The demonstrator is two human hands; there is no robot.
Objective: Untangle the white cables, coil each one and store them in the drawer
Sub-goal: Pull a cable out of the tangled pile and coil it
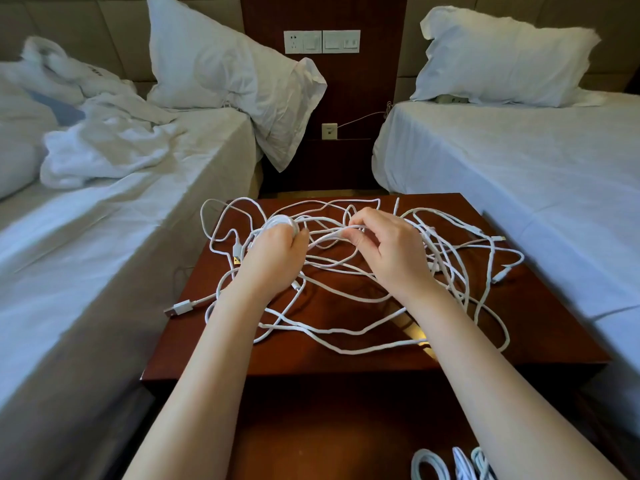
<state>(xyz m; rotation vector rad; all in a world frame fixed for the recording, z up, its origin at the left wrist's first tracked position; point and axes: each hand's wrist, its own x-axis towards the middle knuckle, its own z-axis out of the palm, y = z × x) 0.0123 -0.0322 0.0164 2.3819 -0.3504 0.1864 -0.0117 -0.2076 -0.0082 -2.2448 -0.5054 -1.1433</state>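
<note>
White cables [341,268] lie in a loose tangle on the worktop [346,362], the sprawl longest from left to right. One USB plug [178,308] points past the left edge toward the left bed [104,220]. The left hand [277,252] grips a small wound coil [280,221]. The right hand [389,249] pinches strands just beside it. Three coiled cables [427,464] lie lower, nearer the person.

A dark wood bedside table [346,362] stands between two white-sheeted beds. Left of it is an unmade bed [121,244] with a rumpled duvet [104,147], and right of it a smooth bed [502,161]. Behind the table, a wood wall panel [346,84] carries switch plates [322,41]. A pillow [214,64] is propped to its left.
</note>
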